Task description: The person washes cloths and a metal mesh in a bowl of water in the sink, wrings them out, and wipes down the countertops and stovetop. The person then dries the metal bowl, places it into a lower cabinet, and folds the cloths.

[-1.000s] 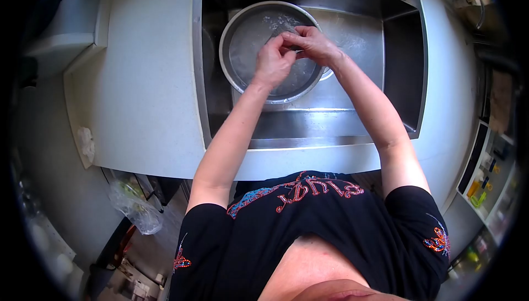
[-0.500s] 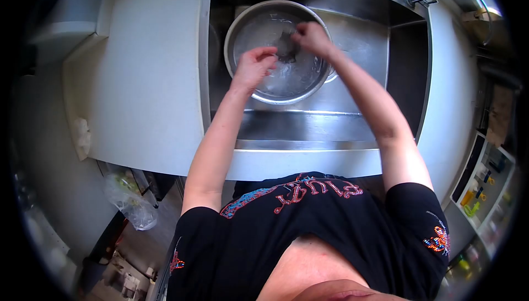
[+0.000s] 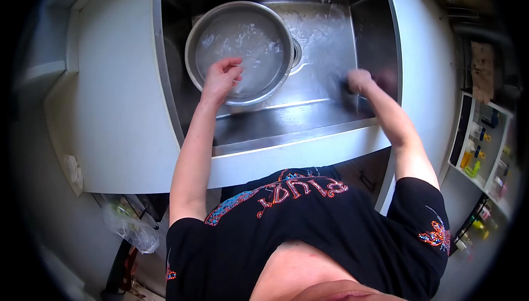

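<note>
A round metal basin (image 3: 190, 61) of water stands in the left part of the steel sink (image 3: 325, 42), its surface rippled. Over the basin's lower part hovers my left hand (image 3: 220, 83), fingers loosely bent and apart, with nothing seen in them. My right hand (image 3: 361, 81) is down in the right side of the sink, its fingers closed and blurred by motion. From it a dark, soft-looking piece (image 3: 345, 83) extends to the left, smeared, so I cannot tell its kind. Water lies on the sink floor around it.
The sink drain (image 3: 296, 53) shows just right of the basin. A white counter (image 3: 118, 91) borders the sink. At the right an open drawer or shelf (image 3: 478, 144) holds small coloured items. A clear plastic bag (image 3: 135, 226) hangs at lower left.
My right hand has moved from the basin to the right side of the sink, taking the dark piece along. My left hand stays over the basin. The camera view has shifted.
</note>
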A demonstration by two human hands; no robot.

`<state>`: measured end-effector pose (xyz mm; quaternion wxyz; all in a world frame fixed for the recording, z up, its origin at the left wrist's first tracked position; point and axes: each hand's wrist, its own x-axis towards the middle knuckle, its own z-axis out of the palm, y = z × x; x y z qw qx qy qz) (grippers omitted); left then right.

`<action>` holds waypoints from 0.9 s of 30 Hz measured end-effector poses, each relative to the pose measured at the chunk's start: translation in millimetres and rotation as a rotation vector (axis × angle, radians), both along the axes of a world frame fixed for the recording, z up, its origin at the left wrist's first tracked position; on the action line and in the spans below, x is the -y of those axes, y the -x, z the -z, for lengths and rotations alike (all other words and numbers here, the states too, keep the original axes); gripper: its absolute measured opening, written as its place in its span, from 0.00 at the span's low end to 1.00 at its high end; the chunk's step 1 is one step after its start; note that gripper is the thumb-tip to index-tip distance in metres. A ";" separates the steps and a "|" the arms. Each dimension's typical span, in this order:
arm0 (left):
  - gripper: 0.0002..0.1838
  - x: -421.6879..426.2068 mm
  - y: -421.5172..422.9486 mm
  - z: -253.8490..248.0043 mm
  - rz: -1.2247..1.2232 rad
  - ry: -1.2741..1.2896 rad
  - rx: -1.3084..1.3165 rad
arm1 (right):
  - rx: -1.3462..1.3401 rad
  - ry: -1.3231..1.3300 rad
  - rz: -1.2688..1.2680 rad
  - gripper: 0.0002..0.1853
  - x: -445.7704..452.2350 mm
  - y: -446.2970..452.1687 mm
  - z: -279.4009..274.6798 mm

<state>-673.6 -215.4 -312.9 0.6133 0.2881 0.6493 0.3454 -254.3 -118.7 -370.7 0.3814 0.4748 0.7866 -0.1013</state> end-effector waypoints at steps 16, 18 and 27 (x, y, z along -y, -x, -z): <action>0.15 8.3 0.5 26.8 0.000 0.002 -0.013 | -0.327 0.451 0.877 0.13 -20.3 22.2 -48.6; 0.15 7.4 0.4 26.9 -0.005 -0.009 -0.005 | 0.142 0.312 0.052 0.13 7.8 18.2 -51.3; 0.15 9.1 -0.9 25.5 0.053 0.041 -0.043 | -1.454 0.324 0.967 0.13 -75.2 45.5 -181.2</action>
